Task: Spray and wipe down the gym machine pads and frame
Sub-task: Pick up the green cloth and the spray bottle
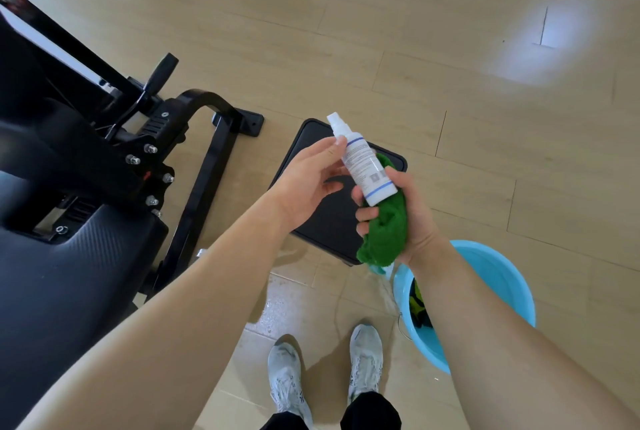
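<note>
Head view, looking straight down at a person's arms over a pale wood-plank floor [450, 118]. The right hand [414, 218] is closed around two things at once: a bunched green cloth [384, 239] and, against it, the base of a white spray bottle [363, 163], whose nozzle tilts up and to the left. Holding both together likely frees the other hand to take the bottle. The left hand [308, 180] is loosely open, its thumb tip touching the bottle's shoulder and its fingers not yet wrapped round it. The gym machine sits well to the left, untouched: its black padded seat [69, 274] and black steel frame [204, 166]. A black floor mat [329, 222] lies beneath the hands. A light-blue bucket [498, 277] stands beside the right forearm, near pale sneakers [365, 360].
</note>
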The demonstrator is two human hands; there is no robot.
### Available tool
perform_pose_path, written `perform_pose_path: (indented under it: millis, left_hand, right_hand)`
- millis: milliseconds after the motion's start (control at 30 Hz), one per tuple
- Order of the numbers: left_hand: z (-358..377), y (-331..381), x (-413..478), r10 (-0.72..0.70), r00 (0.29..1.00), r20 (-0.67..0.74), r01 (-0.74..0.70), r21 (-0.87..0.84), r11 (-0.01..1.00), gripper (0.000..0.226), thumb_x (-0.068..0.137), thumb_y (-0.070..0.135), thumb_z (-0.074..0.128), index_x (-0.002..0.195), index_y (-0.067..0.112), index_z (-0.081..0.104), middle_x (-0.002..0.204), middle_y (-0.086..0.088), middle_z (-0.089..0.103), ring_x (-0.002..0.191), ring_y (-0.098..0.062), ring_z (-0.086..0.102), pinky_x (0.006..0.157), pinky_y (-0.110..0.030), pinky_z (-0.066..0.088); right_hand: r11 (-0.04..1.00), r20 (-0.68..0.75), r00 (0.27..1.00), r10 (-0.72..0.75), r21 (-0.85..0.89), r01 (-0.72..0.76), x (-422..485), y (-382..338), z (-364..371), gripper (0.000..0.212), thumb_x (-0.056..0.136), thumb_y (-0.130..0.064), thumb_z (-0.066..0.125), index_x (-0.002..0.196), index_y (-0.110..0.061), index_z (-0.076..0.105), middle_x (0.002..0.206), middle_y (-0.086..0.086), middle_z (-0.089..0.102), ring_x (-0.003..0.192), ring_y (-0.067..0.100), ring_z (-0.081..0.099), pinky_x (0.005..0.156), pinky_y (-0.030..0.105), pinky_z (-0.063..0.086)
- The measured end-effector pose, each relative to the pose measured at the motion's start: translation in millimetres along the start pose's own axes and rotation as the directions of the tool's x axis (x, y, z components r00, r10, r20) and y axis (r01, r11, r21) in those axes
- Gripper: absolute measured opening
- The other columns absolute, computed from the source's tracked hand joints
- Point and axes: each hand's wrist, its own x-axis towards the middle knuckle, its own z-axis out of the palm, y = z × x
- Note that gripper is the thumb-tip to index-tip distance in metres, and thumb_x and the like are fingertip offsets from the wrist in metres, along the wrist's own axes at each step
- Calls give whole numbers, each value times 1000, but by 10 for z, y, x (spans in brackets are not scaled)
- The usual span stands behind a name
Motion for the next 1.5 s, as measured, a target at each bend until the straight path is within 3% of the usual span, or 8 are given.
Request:
perform_pose_path:
  millis: [267, 400, 533, 800, 967, 1133, 1333, 1500]
  left_hand:
    - [153, 106, 6, 68, 980, -189, -73, -18, 997, 49, 78, 40, 82, 112, 11, 61, 87, 3, 71, 79, -16, 67, 73, -36, 55]
    - [226, 59, -25, 23, 988, -151, -25, -14, 1000, 48, 88, 45, 77, 113, 11, 56, 82, 2, 68, 69, -14, 65, 63, -33, 51]
    - [232, 60, -90, 9, 995, -97, -21, -123, 992, 51, 102, 46, 55, 128, 3, 60, 110, -12, 71, 90, -21, 68, 78, -31, 56]
    - [286, 74, -206, 31, 994, -102, -40, -86, 995, 28, 107, 37, 56, 114, 11, 63, 88, 2, 73, 81, -17, 66, 85, -43, 43]
    - [295, 209, -354, 68, 986, -152, -86, -117, 989, 20, 107, 30, 59, 109, 10, 60, 87, -4, 68, 70, -17, 65, 56, -24, 49]
    - [440, 519, -743, 170, 955, -244, -189, -58, 980, 39, 86, 32, 77, 118, 22, 58, 87, 5, 73, 82, -15, 70, 78, -39, 57]
    - [681, 1238, -1533, 311, 903, -296, -290, 113, 950, 53, 97, 27, 75, 137, 39, 43, 121, -6, 67, 96, -9, 72, 84, -27, 58]
    - [651, 1910, -2160, 211, 887, -410, -287, -134, 948, 42, 108, 52, 45, 108, 24, 76, 87, -2, 72, 83, -17, 67, 87, -38, 52]
  right_hand:
    - [987, -96, 990, -102, -138, 88, -95, 101, 71, 55, 81, -59, 65, 113, -15, 74, 98, 11, 69, 75, 20, 66, 67, 34, 58]
    - [966, -143, 983, -118, -248, 80, -117, 152, 59, 43, 77, -34, 77, 113, -12, 70, 100, 16, 66, 64, 19, 62, 62, 30, 55]
    - [999, 0, 1000, -6, -38, 6, -143, 156, 48, 55, 59, -46, 87, 103, -18, 70, 83, 2, 65, 51, 11, 54, 54, 25, 48]
    - [990, 176, 983, 62, 118, -83, -182, 287, 45, 61, 60, -45, 84, 110, -17, 63, 82, -1, 65, 48, 9, 51, 54, 24, 48]
    - [999, 0, 1000, -22, -23, 22, -301, 286, 204, 60, 60, -44, 89, 111, -17, 72, 102, 8, 71, 64, 15, 63, 58, 29, 54]
    - [976, -158, 983, -98, -207, 64, -666, 204, 547, 55, 66, -34, 84, 114, -12, 68, 94, 11, 68, 62, 17, 61, 60, 31, 54]
    - [982, 87, 988, 128, -149, -114, -1115, -81, 1396, 62, 51, -46, 90, 99, -16, 65, 75, 2, 57, 47, 12, 46, 48, 25, 41]
    - [952, 231, 939, 254, -229, -201, -1326, -182, 2139, 60, 54, -43, 89, 102, -15, 65, 72, 2, 57, 46, 11, 45, 50, 25, 43]
